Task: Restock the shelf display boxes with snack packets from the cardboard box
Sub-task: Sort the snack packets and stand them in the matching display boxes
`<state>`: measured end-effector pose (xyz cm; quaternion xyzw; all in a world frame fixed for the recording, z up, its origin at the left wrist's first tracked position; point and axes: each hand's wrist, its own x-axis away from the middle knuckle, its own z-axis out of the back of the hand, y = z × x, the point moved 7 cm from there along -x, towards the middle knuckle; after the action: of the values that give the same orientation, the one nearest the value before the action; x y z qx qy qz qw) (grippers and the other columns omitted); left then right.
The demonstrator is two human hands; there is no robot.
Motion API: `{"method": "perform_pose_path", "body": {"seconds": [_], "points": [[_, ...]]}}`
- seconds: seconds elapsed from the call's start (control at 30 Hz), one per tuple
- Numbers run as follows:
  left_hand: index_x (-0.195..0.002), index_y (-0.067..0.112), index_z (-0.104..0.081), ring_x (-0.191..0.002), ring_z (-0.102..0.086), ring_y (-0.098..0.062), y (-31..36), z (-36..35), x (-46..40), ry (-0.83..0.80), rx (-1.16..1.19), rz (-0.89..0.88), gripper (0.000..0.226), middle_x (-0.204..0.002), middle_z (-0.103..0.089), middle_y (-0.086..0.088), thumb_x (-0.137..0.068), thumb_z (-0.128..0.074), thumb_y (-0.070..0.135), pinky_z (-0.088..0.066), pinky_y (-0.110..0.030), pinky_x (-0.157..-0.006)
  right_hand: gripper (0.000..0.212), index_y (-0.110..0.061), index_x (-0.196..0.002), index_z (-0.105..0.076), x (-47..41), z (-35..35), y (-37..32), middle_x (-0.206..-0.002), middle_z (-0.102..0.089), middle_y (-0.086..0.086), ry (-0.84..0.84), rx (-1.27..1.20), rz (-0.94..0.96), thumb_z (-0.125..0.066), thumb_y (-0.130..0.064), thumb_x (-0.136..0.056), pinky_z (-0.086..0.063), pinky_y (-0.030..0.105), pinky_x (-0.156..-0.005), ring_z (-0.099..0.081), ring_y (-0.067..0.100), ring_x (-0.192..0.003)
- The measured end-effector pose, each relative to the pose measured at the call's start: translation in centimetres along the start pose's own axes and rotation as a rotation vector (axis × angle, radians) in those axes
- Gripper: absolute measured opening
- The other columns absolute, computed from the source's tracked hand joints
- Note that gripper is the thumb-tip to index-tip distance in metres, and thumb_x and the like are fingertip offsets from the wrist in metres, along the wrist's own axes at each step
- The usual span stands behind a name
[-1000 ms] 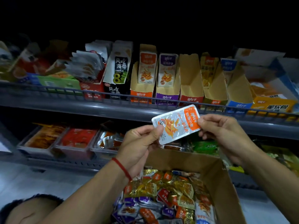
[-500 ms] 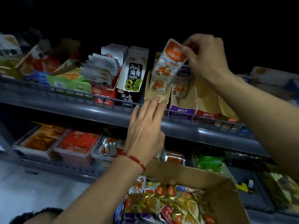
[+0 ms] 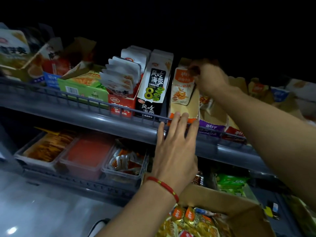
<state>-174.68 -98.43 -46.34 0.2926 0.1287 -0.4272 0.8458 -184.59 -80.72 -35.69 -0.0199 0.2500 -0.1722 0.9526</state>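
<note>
On the upper shelf (image 3: 119, 124), my right hand (image 3: 211, 79) pinches the top edge of an orange-and-white snack packet (image 3: 183, 88), holding it upright inside the orange display box (image 3: 181, 110), which sits between a black seaweed box (image 3: 152, 93) and a purple display box (image 3: 211, 127). My left hand (image 3: 176, 151), a red cord on its wrist, lies flat with straight fingers against the shelf's wire rail at that box's front. Below, the cardboard box (image 3: 236, 202) holds more packets.
</note>
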Motion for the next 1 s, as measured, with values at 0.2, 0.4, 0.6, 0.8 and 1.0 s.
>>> {"method": "perform_pose_path", "body": {"seconds": [0.2,0.4,0.6,0.8,1.0], "points": [[-0.155,0.026,-0.02,-0.155,0.005,-0.019,-0.1,0.3,0.1,-0.02,0.019,0.011,0.091,-0.167,-0.011,0.0,-0.081,-0.07,0.014,-0.006,-0.056,-0.124,0.036,-0.025,-0.141,-0.054,-0.7,-0.2,0.2,-0.14,-0.053,0.017,0.057,0.009,-0.042,-0.049,-0.026,-0.105,-0.049,0.048,-0.097,-0.054,0.039,-0.122],[-0.156,0.025,-0.02,-0.155,0.007,-0.018,-0.1,0.1,0.3,-0.016,0.036,0.001,0.09,-0.168,-0.007,0.0,-0.082,-0.069,0.012,-0.005,-0.053,-0.125,0.04,-0.019,-0.143,-0.053,-0.3,-0.4,0.0,-0.134,-0.058,0.019,0.089,0.145,0.023,-0.053,-0.018,-0.104,-0.05,0.046,-0.087,-0.055,0.041,-0.12],[-0.15,0.018,-0.037,-0.152,-0.016,-0.026,0.1,0.2,1.2,0.006,0.059,-0.043,0.073,-0.162,-0.025,-0.008,-0.082,-0.061,0.007,-0.024,-0.05,-0.122,0.032,-0.014,-0.126,-0.064,5.3,4.4,-1.0,-0.116,-0.065,0.013,0.352,0.121,0.243,-0.049,-0.032,-0.104,-0.05,0.039,-0.074,-0.063,0.033,-0.101],[-0.113,0.014,-0.064,-0.1,-0.059,-0.024,0.9,-0.7,4.1,-0.036,0.092,-0.186,0.03,-0.103,-0.064,-0.003,-0.084,-0.058,0.009,-0.054,-0.043,-0.08,0.023,-0.016,-0.109,-0.068,17.1,7.1,2.4,-0.1,-0.067,0.005,0.298,-0.088,0.262,-0.052,-0.027,-0.097,-0.053,0.041,-0.074,-0.062,0.023,-0.087],[-0.128,0.028,-0.061,-0.112,-0.06,-0.02,-1.5,-10.2,10.1,-0.876,-0.124,-0.122,0.035,-0.121,-0.064,0.0,-0.093,-0.059,0.027,-0.053,-0.041,-0.095,0.029,-0.026,-0.106,-0.068,30.8,-0.4,7.1,-0.095,-0.066,-0.008,-0.173,-0.17,0.073,-0.048,-0.038,-0.09,-0.052,0.031,-0.065,-0.059,0.01,-0.073]]}}
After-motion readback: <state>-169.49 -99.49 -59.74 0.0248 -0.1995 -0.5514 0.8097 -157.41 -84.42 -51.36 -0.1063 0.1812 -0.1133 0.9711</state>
